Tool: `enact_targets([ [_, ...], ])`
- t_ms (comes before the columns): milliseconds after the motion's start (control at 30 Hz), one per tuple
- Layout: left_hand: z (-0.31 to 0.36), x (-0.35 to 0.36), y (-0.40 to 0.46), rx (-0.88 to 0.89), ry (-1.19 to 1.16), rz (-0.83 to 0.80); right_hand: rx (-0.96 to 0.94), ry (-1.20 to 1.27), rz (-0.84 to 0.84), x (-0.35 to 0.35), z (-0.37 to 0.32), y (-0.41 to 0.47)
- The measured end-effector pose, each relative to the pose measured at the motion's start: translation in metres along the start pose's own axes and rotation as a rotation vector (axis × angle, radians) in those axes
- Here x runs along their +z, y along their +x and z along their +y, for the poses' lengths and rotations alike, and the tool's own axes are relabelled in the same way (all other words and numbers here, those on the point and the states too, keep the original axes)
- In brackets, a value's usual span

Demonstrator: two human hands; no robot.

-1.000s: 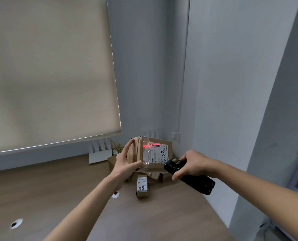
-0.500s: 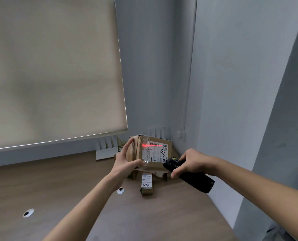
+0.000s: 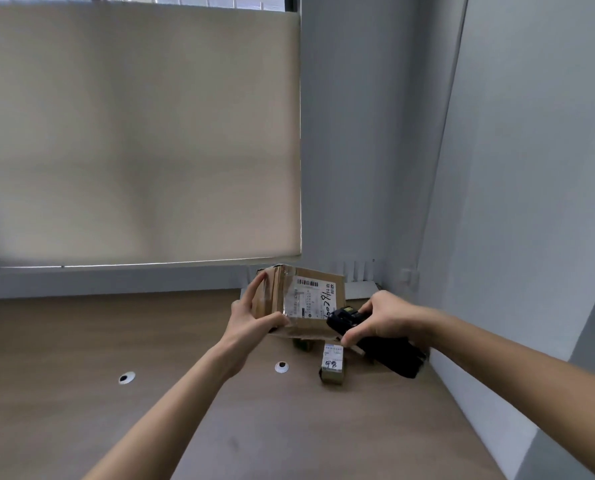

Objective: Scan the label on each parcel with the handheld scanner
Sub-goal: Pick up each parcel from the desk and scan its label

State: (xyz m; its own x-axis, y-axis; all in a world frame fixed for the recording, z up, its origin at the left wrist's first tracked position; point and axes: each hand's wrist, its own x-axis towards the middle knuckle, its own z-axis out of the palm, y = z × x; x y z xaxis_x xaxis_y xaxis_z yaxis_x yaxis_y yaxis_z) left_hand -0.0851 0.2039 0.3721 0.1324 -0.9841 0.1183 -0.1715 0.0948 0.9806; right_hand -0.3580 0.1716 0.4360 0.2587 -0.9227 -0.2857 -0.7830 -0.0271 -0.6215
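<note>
Wooden desk (image 3: 81, 341) with two round grommet holes (image 3: 127, 378) toward left. Left hand (image 3: 251, 317) wrapped round left end of the big cardboard parcel (image 3: 299, 299), thumb under near edge, fingers up the taped side; parcel lifted and tilted, label (image 3: 311, 296) facing camera. No red scan line visible on label right now. Risk: one-handed hold at a single end, tape looks glossy, so could slip or rotate and drop onto the boxes below. Small parcel (image 3: 332, 363) lying on desk just below and right of centre, own label up, apparently not yet scanned; could be knocked off or skipped if big parcel goes down on top and hides it. More cardboard partly hidden under the held parcel, count unclear. Right hand (image 3: 386, 318) clamped round black handheld scanner (image 3: 375, 341), head very near the label's right edge. Risk: too close and off to the side for barcode at label top, likely misread; glare from tape could also block read. Wall close on right, little elbow room.
</note>
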Motion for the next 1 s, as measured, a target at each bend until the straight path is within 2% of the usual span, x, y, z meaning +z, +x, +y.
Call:
enact_targets([
  [267,-0.001,-0.138,-0.075,-0.068,-0.121,0.206,-0.184,0.072,0.022,0.089,-0.11,-0.001],
  [500,-0.009,-0.303,-0.184,-0.168,-0.259,0.529,-0.39,0.292,-0.13,0.215,-0.251,-0.041],
  [733,-0.019,-0.459,-0.329,-0.232,-0.085,0.783,-0.586,0.344,-0.304,0.368,-0.385,-0.081],
  [867,-0.034,-0.531,-0.415,-0.272,-0.098,0.916,-0.679,0.305,-0.432,0.457,-0.449,-0.111],
  [1000,-0.054,-0.59,-0.499,-0.289,-0.038,1.12,-0.763,0.232,-0.555,0.541,-0.507,-0.146],
])
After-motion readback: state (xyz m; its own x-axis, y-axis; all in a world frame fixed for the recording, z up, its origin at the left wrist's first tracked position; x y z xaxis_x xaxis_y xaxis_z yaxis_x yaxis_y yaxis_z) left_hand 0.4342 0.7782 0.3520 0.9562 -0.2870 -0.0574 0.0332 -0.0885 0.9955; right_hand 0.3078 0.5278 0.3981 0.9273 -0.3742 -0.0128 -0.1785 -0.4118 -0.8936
